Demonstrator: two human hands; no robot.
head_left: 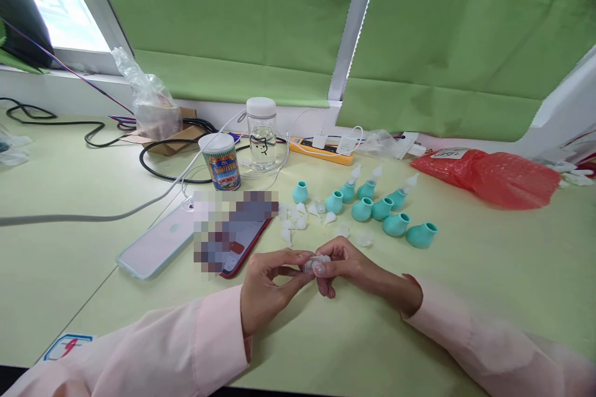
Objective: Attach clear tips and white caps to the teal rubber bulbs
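Observation:
Above the near part of the table, my left hand point(274, 285) and my right hand point(347, 267) meet and pinch one small clear plastic piece point(320, 262) between fingers and thumbs. Its exact shape is partly covered by the fingertips. Just beyond my hands lie several loose white and clear tips point(301, 222) and small clear caps point(365, 238). Several open-topped teal rubber bulbs point(421, 235) stand or lean to the right. Behind them, three teal bulbs carry translucent pointed nozzles point(367, 185).
Two phones, one pale-backed point(158, 242) and one red-edged point(246, 248), lie left of my hands. Behind are a cup-noodle tub point(223, 164), a water bottle point(261, 136), an orange power strip point(321, 152) and cables. A red plastic bag point(493, 177) rests at the right.

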